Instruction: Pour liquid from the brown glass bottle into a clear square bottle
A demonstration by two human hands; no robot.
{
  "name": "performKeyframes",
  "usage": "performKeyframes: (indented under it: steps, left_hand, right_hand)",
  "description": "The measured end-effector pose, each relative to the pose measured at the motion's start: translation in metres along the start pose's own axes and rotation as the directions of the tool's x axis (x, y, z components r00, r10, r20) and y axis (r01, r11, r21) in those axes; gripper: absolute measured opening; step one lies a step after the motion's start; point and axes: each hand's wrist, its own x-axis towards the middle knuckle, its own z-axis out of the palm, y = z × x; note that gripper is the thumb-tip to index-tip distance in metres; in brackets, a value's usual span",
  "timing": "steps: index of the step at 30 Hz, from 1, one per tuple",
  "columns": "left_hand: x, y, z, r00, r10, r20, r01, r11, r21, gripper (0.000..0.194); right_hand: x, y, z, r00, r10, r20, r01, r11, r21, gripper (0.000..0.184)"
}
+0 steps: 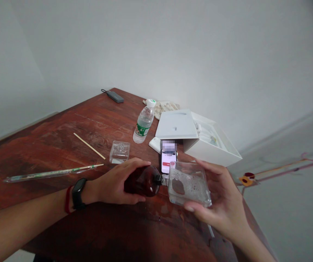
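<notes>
My left hand (pixel 115 183) is wrapped round a dark brown bottle (pixel 142 181) held on its side, its neck pointing right into a clear square container (pixel 189 182). My right hand (pixel 222 198) grips that clear container from the right and below, tilted toward the bottle. A dark blotch and droplets show inside the container. A black watch and a red band sit on my left wrist.
On the red-brown wooden table (pixel 63 127): a small clear square dish (pixel 119 151), a wooden stick (pixel 89 146), a long glass rod (pixel 52 173), a water bottle (pixel 144 122), a phone (pixel 168 156), an open white box (pixel 197 134), a cloth (pixel 164 106), a grey device (pixel 114 96). The table's edge drops off at the right.
</notes>
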Motion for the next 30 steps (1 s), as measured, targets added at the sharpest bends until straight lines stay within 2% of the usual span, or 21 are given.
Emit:
performKeyframes:
  steps: [11,16,26,30]
  left_hand:
    - [0.0003,-0.0015,0.0,0.999,0.034,-0.007,-0.033,0.999,0.007,0.087]
    - [-0.0005,-0.001,0.0001,1.0,0.006,-0.003,-0.006,1.0,0.012,0.087]
    - [0.0002,0.0002,0.0002,1.0,-0.003,-0.005,0.003,1.0,-0.003,0.086]
    - [-0.0002,-0.0004,0.0002,0.999,0.031,-0.012,-0.031,1.0,0.0,0.087]
  right_hand:
    - [-0.0001,-0.0004,-0.0014,1.0,0.0,0.026,0.0,1.0,0.01,0.079]
    - [-0.0005,0.0013,-0.0015,1.0,-0.003,0.001,0.003,1.0,-0.018,0.079]
    - [0.0043,-0.0044,0.0001,0.999,-0.035,0.021,0.035,0.999,0.033,0.075]
    - [0.0036,-0.0033,-0.0002,0.999,-0.03,0.019,0.029,0.999,0.019,0.076]
